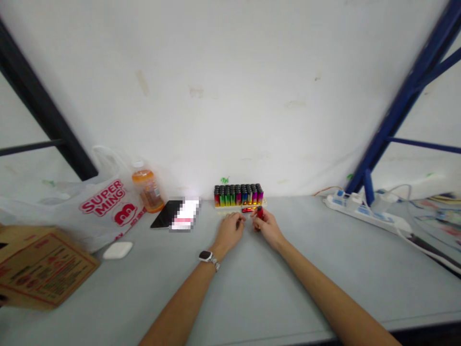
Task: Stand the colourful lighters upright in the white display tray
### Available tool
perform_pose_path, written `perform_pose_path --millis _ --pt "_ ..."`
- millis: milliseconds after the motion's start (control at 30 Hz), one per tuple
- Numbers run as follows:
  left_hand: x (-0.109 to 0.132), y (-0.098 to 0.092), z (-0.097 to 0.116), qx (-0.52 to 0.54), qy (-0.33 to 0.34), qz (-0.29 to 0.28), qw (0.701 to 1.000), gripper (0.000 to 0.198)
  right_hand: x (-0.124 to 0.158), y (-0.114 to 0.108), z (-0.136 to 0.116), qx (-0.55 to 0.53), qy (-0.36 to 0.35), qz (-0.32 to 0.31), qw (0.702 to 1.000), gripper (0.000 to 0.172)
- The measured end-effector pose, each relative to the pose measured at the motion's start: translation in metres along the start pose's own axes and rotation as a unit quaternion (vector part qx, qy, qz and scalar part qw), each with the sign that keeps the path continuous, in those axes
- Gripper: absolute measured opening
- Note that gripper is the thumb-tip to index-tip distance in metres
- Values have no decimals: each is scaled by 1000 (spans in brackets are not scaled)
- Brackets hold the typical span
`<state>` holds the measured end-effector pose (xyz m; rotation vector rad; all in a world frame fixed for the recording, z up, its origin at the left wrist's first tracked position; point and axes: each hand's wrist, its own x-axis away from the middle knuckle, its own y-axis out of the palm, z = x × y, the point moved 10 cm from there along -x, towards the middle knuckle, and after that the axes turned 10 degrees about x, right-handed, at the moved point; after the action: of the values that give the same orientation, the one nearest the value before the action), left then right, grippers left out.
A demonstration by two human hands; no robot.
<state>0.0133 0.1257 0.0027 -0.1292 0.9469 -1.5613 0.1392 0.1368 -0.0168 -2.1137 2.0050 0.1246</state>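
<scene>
Rows of coloured lighters with black tops [238, 195] stand upright in a pale tray [225, 208] against the wall. A red lighter [248, 210] lies on its side at the tray's front edge. My right hand [265, 228] is just in front of the tray's right part, its fingers closed on another red lighter [260, 212] with a dark top. To its left, my left hand [231, 229] rests near the tray with curled fingers; what they hold, if anything, is too small to tell. A watch is on the left wrist.
At the left are a cardboard box [46, 269], a plastic bag [90, 211], a white case [117, 250], an orange bottle [147, 190] and a tablet [167, 214]. A power strip [370, 215] with cables lies right. Metal posts flank the table.
</scene>
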Motion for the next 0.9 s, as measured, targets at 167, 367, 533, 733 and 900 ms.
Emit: perform_pose_path --millis 167,367,533,733,900 --pt "-2 4 2 14 15 -17 1000 17 7 -6 3 5 26 22 999 41" --pt "-3 5 4 7 15 -26 1000 17 11 -11 -1 27 25 38 999 51" --pt "-2 8 2 10 13 -34 999 15 16 -11 -9 124 -13 53 991 53" --pt "-1 7 1 3 5 -30 1000 15 18 -14 -10 150 -15 79 985 44" --pt "-1 8 2 -1 3 -33 999 15 19 -9 -18 183 -63 73 978 36"
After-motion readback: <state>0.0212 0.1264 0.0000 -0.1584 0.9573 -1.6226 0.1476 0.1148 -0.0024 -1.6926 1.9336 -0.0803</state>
